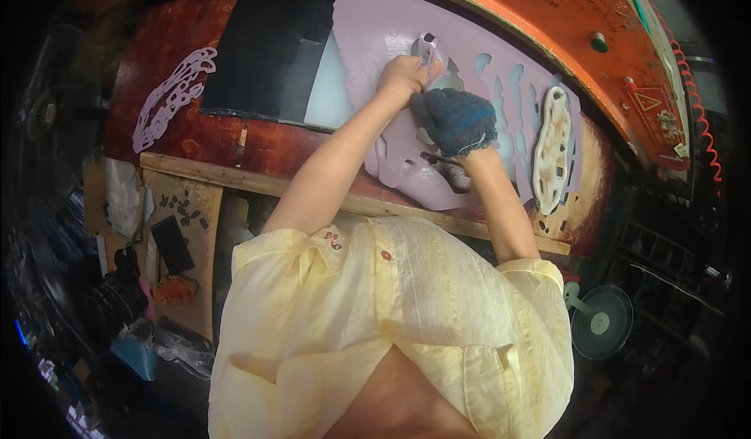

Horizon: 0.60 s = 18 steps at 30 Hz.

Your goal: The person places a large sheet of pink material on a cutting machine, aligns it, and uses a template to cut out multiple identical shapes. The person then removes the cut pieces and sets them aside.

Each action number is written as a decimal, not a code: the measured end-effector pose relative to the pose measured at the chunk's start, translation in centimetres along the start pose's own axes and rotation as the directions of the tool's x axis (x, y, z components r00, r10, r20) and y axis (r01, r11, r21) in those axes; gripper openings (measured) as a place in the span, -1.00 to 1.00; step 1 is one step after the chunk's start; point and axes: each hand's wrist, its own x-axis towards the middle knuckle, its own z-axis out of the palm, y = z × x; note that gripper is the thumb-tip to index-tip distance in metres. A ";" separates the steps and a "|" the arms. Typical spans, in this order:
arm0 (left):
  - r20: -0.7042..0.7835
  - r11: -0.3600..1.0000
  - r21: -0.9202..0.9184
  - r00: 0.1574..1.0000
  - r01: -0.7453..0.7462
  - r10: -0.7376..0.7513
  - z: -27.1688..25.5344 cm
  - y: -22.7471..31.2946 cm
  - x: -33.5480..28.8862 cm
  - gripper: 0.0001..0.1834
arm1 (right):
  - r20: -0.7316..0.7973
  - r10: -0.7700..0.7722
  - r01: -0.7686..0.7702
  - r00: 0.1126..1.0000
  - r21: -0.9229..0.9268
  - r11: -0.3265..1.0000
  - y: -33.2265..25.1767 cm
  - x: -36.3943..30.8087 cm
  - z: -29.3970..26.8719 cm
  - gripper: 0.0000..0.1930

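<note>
A thin mauve sheet [375,32] with many cut-out holes lies across the bench in front of me. My bare left hand [404,76] is closed on a narrow looped mauve strip [429,51] that rises from the sheet. Close by on the right is my right hand [458,121], in a dark grey knitted glove, curled over the sheet with its fingertips near the left hand. What those fingers grip is hidden. To the right of the glove, a long pale plate with slots [552,150] and brownish stains rests over the sheet's edge.
An orange machine beam [547,17] spans the far side, with a red coiled cable [700,118] at right. A black board [270,52] and lacy mauve scrap [174,99] lie leftward on the reddish bench [207,138]. A fan [601,322] stands lower right; small black pieces [185,208] lie lower left.
</note>
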 end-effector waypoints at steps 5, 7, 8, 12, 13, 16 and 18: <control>-0.097 0.935 -0.302 0.982 -0.184 0.162 0.2 -0.9 -0.8 -0.48 | -0.177 0.234 -0.179 0.956 0.281 0.943 1.0 -0.2 2.8 -0.85; -0.077 0.919 -0.363 0.988 -0.156 0.138 0.5 -1.4 -0.6 -0.47 | 0.004 0.538 -0.351 0.843 0.761 0.545 2.0 -0.5 3.8 -0.88; -0.046 0.919 -0.385 0.996 -0.090 0.078 0.7 -1.7 -0.6 -0.47 | 0.065 0.562 -0.383 0.824 0.796 0.469 2.7 -0.6 4.0 -0.84; -0.222 0.954 -0.116 0.944 -0.276 0.246 0.9 -2.1 -0.2 -0.47 | 0.370 0.548 -0.585 0.751 0.758 0.289 3.8 -0.5 4.6 -0.64; -0.197 0.962 -0.125 0.956 -0.242 0.215 0.9 -2.1 -0.2 -0.46 | 0.300 0.517 -0.551 0.802 0.705 0.445 3.7 -0.3 4.6 -0.63; -0.033 0.981 -0.128 0.989 -0.149 0.146 0.4 -2.0 -0.1 -0.45 | 0.098 0.498 -0.487 0.861 0.436 0.757 2.7 0.6 4.1 -0.63; 0.028 0.988 -0.094 0.991 -0.126 0.129 0.1 -1.8 0.1 -0.44 | 0.085 0.320 -0.326 0.944 0.074 0.942 2.0 1.1 3.1 -0.63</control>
